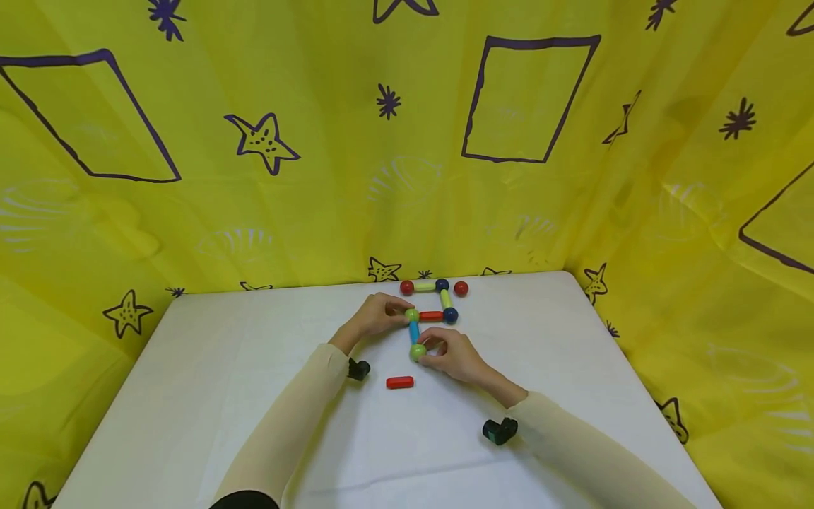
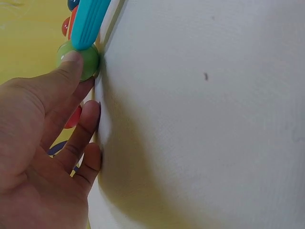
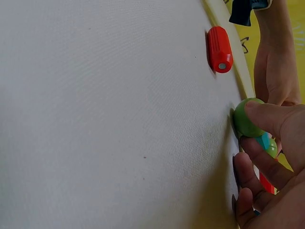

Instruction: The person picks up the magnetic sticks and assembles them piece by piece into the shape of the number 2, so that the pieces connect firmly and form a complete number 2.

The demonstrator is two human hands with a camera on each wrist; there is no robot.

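Note:
My left hand (image 1: 380, 314) pinches a green ball (image 2: 89, 64) between thumb and fingers, where a blue rod (image 1: 415, 332) and a red rod (image 1: 431, 316) meet. At the near end of the blue rod, my right hand (image 1: 456, 355) pinches another green ball (image 3: 246, 119), thumb on its side. The red rod runs right to a dark blue ball (image 1: 450, 315). From there a pale yellow-green rod (image 1: 446, 299) leads back to a second dark blue ball (image 1: 441, 285), then another pale rod (image 1: 425, 287) reaches a red ball (image 1: 407, 288).
A loose red rod (image 1: 400, 382) with a metal disc in its end lies nearer the front. One separate red ball (image 1: 461, 288) sits at the back, right of the joined pieces. Yellow patterned curtain (image 1: 331, 177) borders the white table (image 1: 210, 396) behind and at the sides.

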